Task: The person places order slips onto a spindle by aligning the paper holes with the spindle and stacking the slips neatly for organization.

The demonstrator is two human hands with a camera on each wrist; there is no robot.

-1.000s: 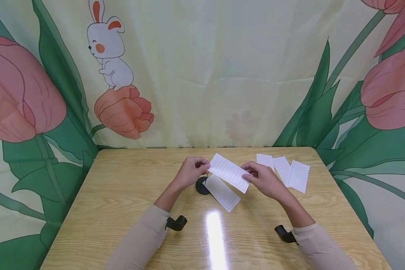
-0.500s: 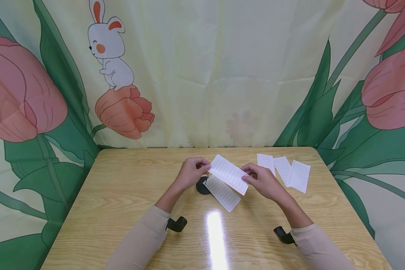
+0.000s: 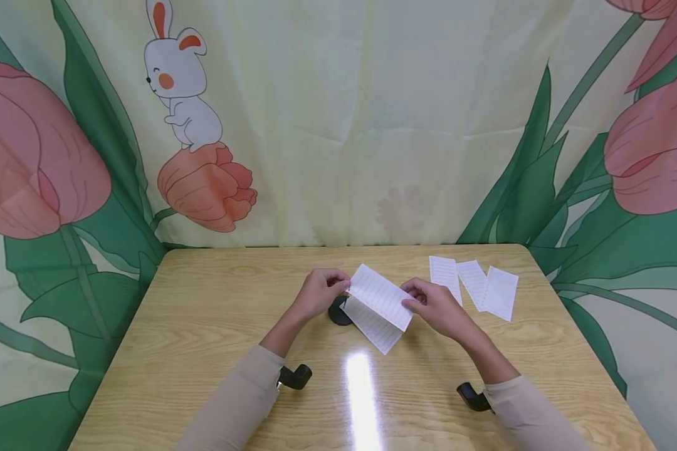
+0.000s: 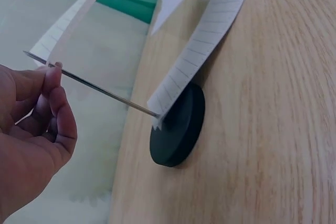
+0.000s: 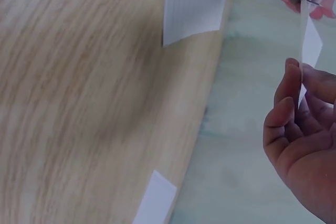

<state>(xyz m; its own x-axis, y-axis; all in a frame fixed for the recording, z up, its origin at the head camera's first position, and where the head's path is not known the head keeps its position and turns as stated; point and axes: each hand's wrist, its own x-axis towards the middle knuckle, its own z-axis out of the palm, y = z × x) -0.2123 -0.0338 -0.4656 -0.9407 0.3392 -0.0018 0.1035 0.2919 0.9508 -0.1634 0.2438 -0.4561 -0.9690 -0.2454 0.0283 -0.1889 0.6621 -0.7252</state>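
Observation:
A bill spike stands on the table: its black round base carries a thin metal spike. One lined paper slip is threaded low on the spike, at the base. A second lined slip is held above it, its left end at the spike just below the tip, which pokes out past the paper. My left hand pinches that end, fingertips right at the spike. With thumb and fingers, my right hand pinches the slip's other end. The spike is mostly hidden in the head view.
Three more paper slips lie at the table's back right, a left one, a middle one and a right one. The wooden table ends at a printed curtain behind.
Both hands have lowered the held slip a little toward the table, and it now overlaps more of the slip below. The grips stay the same.

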